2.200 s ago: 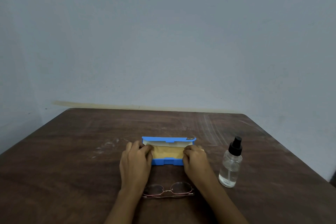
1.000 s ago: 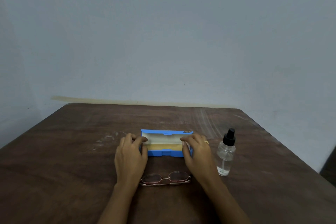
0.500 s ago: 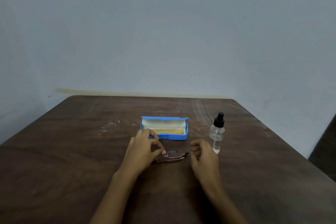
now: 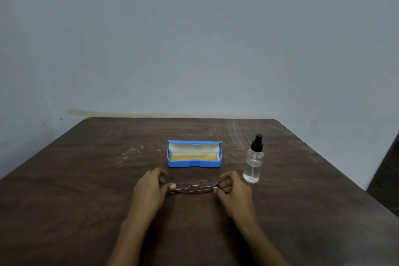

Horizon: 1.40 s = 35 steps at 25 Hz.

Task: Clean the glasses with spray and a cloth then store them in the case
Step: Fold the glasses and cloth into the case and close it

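Note:
Thin-rimmed glasses [image 4: 194, 186] lie folded on the dark wooden table [image 4: 86, 190] just in front of me. My left hand [image 4: 149, 190] pinches their left end with thumb and fingers. My right hand [image 4: 234, 191] pinches their right end. Beyond them a blue case [image 4: 194, 164] stands open, its pale lid tipped back and a yellow cloth [image 4: 192, 158] lying flat inside. A clear spray bottle [image 4: 253, 161] with a black nozzle stands upright to the right of the case.
Whitish scuff marks [image 4: 133, 151] show on the table left of the case. The table's far edge meets a plain grey wall [image 4: 194, 49]. A dark shape [image 4: 386, 179] sits beyond the table's right edge.
Both hands left the open case and came back toward me to the glasses. Half a second ago only the left hand touched them; now each hand holds one end.

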{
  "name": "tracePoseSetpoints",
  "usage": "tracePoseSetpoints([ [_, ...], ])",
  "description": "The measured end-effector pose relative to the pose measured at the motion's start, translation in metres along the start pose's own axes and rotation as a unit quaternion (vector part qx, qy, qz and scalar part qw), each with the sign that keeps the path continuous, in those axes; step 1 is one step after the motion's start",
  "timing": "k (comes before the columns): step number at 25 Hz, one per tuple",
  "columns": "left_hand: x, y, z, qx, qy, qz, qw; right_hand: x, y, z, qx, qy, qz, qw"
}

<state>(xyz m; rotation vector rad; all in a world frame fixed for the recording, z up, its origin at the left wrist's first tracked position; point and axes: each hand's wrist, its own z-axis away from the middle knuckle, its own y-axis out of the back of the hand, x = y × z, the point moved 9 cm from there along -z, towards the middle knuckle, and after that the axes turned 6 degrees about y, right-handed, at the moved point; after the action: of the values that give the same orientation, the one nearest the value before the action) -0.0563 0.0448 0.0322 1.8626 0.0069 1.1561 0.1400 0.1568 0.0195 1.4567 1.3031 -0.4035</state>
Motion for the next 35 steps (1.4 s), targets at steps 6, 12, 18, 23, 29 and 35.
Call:
tracePoseSetpoints([
  [6, -0.010, -0.007, 0.006, -0.040, 0.052, 0.034, 0.997, -0.003, 0.000, 0.000, 0.006, -0.001, -0.038, 0.999],
  [12, -0.012, -0.008, 0.008, -0.039, 0.065, 0.061, 0.995, 0.003, 0.005, -0.005, 0.044, -0.037, -0.140, 0.989],
  [18, 0.001, 0.015, 0.003, -0.013, 0.021, 0.017, 1.000, -0.012, 0.013, -0.021, 0.095, -0.008, -0.270, 0.958],
  [23, 0.106, 0.031, -0.007, 0.001, -0.241, 0.005, 0.971, -0.042, 0.015, -0.046, 0.059, 0.041, -0.280, 0.957],
  [29, 0.149, 0.027, -0.020, 0.012, -0.294, -0.057, 0.954, -0.070, 0.015, -0.061, 0.017, 0.071, -0.308, 0.948],
  [35, 0.153, 0.028, -0.024, 0.034, -0.268, -0.126, 0.954, -0.079, 0.012, -0.064, -0.003, 0.084, -0.283, 0.955],
])
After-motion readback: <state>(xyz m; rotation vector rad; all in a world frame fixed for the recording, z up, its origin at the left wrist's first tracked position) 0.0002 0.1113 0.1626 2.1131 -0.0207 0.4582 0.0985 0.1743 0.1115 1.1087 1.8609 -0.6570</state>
